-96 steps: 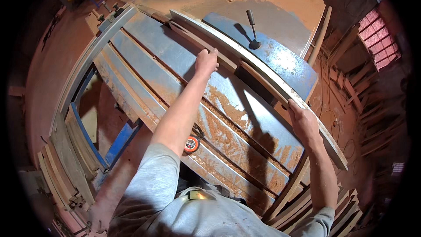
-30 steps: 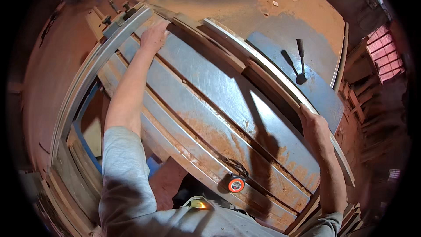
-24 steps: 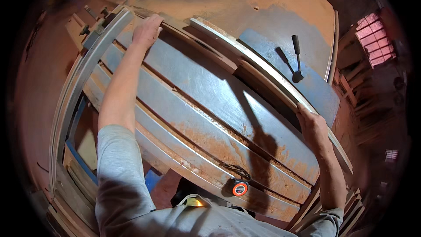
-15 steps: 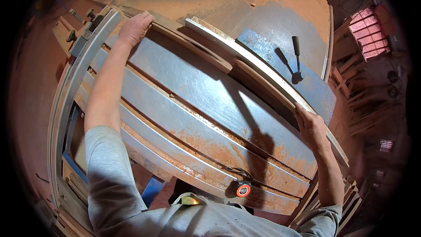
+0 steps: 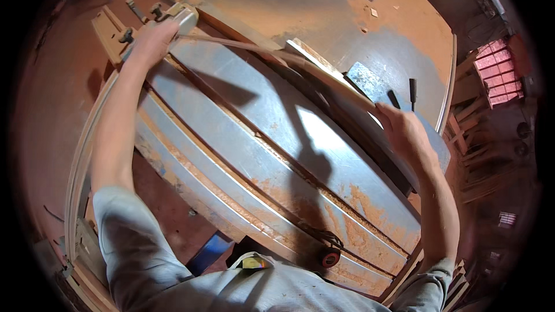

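Observation:
My left hand (image 5: 154, 45) is closed over the metal rail (image 5: 186, 19) at the far left of the saw table (image 5: 248, 101). Its fingertips are slightly blurred. Close to those fingers lies the far end of a long thin wooden strip (image 5: 237, 44), smeared by motion; whether they touch it is unclear. The strip runs slantwise across the table along a pale straight fence (image 5: 317, 56). Around its near end my right hand (image 5: 408, 133) is closed, thumb and fingers on the wood. A black-handled lever (image 5: 413, 91) stands just beyond the right hand.
A tape measure (image 5: 330, 257) lies near the table's front edge. Sawdust fills the table's long grooves, and small offcuts (image 5: 374, 13) lie on the dusty far surface. Black clamp knobs (image 5: 126, 36) stand at the left end. Stacked wood (image 5: 477, 167) is at the far right.
My left hand has moved left, off the wood and onto the metal rail. My right hand has shifted up and away from me with the strip. The view has also turned slightly.

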### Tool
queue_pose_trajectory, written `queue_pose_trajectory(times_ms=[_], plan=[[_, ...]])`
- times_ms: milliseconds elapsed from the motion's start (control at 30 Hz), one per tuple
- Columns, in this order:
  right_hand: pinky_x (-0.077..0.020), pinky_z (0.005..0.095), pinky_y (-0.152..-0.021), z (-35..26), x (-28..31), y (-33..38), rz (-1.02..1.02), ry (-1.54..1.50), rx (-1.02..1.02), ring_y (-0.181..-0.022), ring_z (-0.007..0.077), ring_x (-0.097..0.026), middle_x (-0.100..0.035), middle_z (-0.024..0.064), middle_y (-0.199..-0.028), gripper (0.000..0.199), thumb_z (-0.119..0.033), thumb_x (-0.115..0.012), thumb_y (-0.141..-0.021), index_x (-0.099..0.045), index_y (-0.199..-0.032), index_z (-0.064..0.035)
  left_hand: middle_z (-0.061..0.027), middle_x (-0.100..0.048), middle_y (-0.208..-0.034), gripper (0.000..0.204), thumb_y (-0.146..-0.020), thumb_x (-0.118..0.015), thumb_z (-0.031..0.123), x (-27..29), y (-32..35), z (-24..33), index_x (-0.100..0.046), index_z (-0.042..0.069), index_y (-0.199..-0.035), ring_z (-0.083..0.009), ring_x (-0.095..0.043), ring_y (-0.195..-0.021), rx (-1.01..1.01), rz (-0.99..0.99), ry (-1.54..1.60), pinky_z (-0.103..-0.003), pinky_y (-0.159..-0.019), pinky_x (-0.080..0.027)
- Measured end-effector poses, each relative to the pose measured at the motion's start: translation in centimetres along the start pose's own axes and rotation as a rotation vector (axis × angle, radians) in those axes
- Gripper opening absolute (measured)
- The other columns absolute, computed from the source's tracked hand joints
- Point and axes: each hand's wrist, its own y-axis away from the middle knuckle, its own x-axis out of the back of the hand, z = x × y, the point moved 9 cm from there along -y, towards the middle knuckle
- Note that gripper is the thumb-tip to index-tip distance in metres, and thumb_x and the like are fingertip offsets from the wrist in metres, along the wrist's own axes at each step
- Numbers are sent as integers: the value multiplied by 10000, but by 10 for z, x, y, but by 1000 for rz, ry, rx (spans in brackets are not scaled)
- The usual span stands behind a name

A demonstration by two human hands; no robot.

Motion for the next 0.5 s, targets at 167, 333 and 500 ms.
queue_pose_trajectory(times_ms=[167,333,500], plan=[[-538,458,-738,-44,7,-62,-6,-25,47,-855,418,-688,-705,227,-935,264,-223,-564,-1018,-692,-1187,-65,-249,-647,-854,246,-857,-572,214,-26,174,-18,-579,-21,-930,-415,-648,-863,452,-472,239,-488,-745,-494],[-540,448,-744,-36,15,-44,2,-135,16,-850,382,-703,-715,215,-964,287,-267,-548,-1034,-676,-1220,-90,-208,-686,-735,300,-906,-588,196,-49,316,22,-625,-91,-825,-252,-706,-553,863,-916,873,-380,-517,-571],[-430,303,-555,-2,22,39,62,-399,-225,-576,114,-511,-515,47,-642,244,-196,-529,-1041,-666,-1175,-47,-311,-657,-1008,461,-932,-490,377,-26,200,-3,-657,-49,-983,-454,-646,-954,701,-489,388,-492,-869,-507]])
